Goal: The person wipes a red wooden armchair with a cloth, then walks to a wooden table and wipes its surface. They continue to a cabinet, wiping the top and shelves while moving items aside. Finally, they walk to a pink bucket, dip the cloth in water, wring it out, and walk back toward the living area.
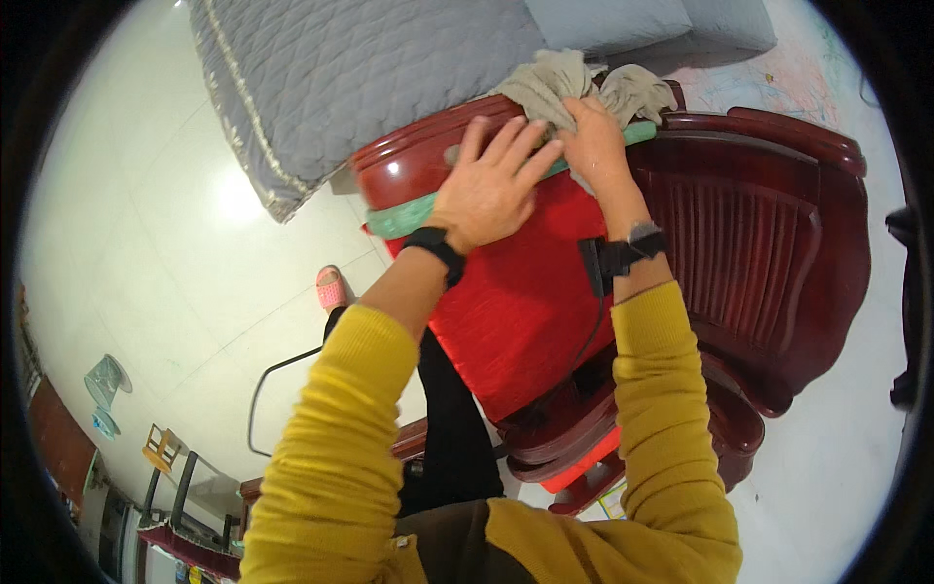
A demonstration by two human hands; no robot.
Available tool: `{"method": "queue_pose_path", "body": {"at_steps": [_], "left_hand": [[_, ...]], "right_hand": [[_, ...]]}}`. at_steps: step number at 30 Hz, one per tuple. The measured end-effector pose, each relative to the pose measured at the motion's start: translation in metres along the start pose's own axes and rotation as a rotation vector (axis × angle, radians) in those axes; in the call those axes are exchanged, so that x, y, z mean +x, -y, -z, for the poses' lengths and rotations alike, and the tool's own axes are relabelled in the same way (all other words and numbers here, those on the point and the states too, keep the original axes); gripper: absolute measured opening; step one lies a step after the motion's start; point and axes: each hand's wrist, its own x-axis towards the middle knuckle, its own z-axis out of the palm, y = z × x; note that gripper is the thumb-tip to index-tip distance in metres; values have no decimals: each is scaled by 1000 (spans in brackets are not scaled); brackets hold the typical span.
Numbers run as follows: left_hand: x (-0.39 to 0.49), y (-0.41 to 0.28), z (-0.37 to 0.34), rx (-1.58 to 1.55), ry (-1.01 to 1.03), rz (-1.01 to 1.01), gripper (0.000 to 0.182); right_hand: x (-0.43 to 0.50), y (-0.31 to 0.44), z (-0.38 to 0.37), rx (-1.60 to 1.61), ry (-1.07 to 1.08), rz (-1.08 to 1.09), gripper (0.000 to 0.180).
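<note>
My right hand [598, 142] grips a beige cloth [543, 80] at the back of a dark red wooden armrest [408, 164]. My left hand [489, 186] is beside it, fingers spread and slightly blurred, above the armrest and the red seat cushion [525, 314]. It holds nothing; whether it touches the wood I cannot tell. A green strip [401, 219] runs along the armrest's inner edge, passing behind my hands. More of the cloth is bunched to the right of my right hand. The slatted wooden backrest [737, 241] curves away on the right.
A grey quilted cover [365, 73] lies beyond the armrest. Light blue padded furniture [613, 25] stands at the top. On the tiled floor at left are a wire-like basket [106, 379] and a small wooden stool [160, 448]. A curved metal bar [255, 401] rises near my leg.
</note>
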Motion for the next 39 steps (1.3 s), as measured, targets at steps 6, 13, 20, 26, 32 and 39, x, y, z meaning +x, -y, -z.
{"method": "queue_pose_path", "body": {"at_steps": [6, 13, 20, 26, 32, 39], "left_hand": [[-95, 22, 39, -360, -295, 90, 60], [-393, 65, 98, -159, 232, 664, 43], [-531, 47, 111, -248, 629, 1113, 38], [-546, 44, 84, -222, 726, 1079, 41], [-550, 41, 81, -241, 746, 1095, 41], [-561, 16, 66, -198, 860, 1120, 40]], "right_hand": [[-13, 137, -8, -57, 99, 143, 22], [-58, 307, -124, 104, 362, 240, 18], [-135, 360, -226, 145, 1019, -4, 23], [-96, 316, -242, -166, 696, 151, 25], [-96, 257, -289, -411, 554, 124, 22], [-259, 203, -346, -368, 647, -186, 36]]}}
